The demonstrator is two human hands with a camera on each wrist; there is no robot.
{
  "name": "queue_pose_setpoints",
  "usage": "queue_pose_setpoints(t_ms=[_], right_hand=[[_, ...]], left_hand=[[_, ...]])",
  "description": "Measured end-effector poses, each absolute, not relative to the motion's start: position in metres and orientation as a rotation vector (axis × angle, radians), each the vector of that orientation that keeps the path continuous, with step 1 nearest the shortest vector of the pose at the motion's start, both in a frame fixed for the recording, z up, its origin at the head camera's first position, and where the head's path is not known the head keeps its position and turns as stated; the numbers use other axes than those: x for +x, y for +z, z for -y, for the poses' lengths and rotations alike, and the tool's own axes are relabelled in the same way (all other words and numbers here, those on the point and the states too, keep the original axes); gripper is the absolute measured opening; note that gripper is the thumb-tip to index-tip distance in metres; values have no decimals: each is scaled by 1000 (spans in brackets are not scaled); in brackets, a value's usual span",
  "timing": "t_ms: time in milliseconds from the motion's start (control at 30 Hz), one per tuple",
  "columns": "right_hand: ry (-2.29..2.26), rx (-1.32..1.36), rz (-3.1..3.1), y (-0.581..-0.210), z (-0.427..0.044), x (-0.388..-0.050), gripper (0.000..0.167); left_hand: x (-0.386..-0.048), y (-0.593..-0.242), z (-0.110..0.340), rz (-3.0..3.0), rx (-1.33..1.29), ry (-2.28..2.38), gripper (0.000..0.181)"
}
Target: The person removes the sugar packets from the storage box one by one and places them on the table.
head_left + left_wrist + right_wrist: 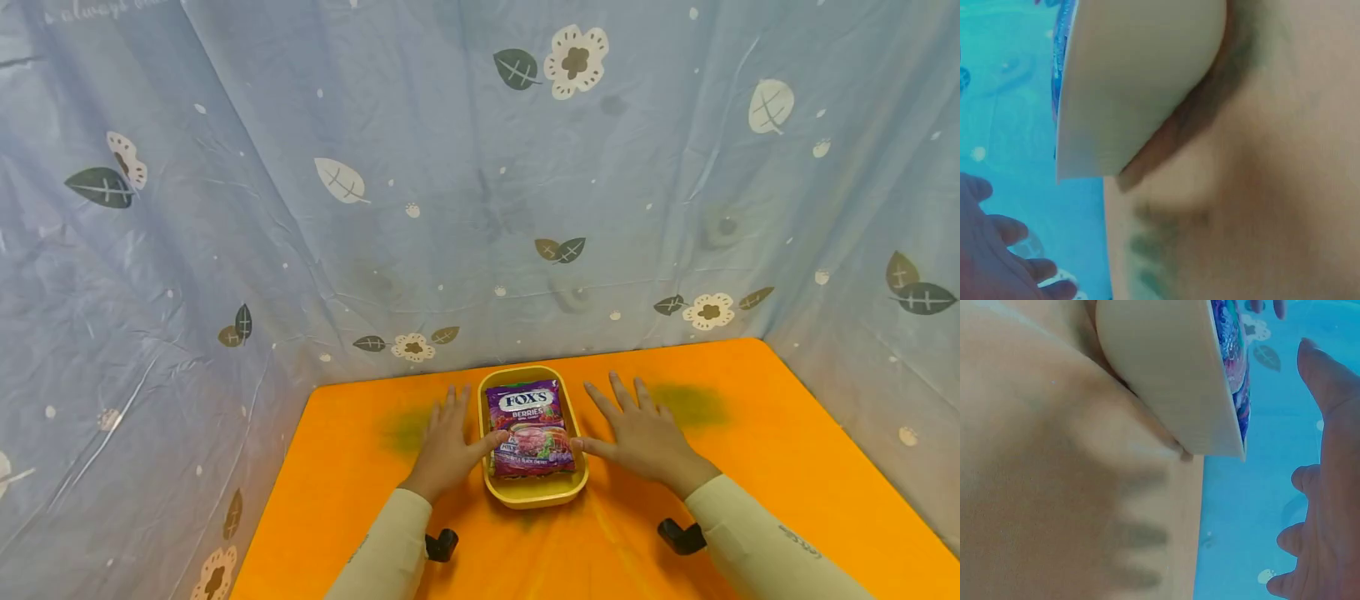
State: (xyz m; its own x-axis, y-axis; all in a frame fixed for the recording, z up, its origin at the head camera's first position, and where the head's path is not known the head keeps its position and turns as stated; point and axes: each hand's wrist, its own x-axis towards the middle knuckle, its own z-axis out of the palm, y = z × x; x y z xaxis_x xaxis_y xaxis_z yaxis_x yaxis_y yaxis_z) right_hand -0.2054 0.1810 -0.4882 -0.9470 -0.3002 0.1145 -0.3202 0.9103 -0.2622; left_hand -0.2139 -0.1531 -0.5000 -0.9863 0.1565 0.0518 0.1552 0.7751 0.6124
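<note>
Lying in a yellow rounded tray (534,502) at the orange counter's (765,467) far edge, a glossy purple packet (529,421) is seen face-on only from the head; left hand (447,447) and right hand (643,437) are splayed.

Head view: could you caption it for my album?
Left hand and right hand, outspread, flank a yellow tray holding a purple FOX'S candy bag on an orange tabletop.

open: from above, between thumbs (487,447), onto packet (529,429) | sides: tray (534,501) walls | beyond: curtain (457,275)
</note>
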Motion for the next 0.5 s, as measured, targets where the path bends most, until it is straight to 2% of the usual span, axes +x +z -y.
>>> queue_pose_setpoints(t_ms=[233, 500], right_hand=[[598, 480, 3012, -480, -177, -204, 103], [977, 491, 3000, -471, -175, -207, 99]], left_hand=[[-217, -504, 151, -2740, 137, 1420, 116], [-219, -516, 150, -2450, 83, 1727, 104]])
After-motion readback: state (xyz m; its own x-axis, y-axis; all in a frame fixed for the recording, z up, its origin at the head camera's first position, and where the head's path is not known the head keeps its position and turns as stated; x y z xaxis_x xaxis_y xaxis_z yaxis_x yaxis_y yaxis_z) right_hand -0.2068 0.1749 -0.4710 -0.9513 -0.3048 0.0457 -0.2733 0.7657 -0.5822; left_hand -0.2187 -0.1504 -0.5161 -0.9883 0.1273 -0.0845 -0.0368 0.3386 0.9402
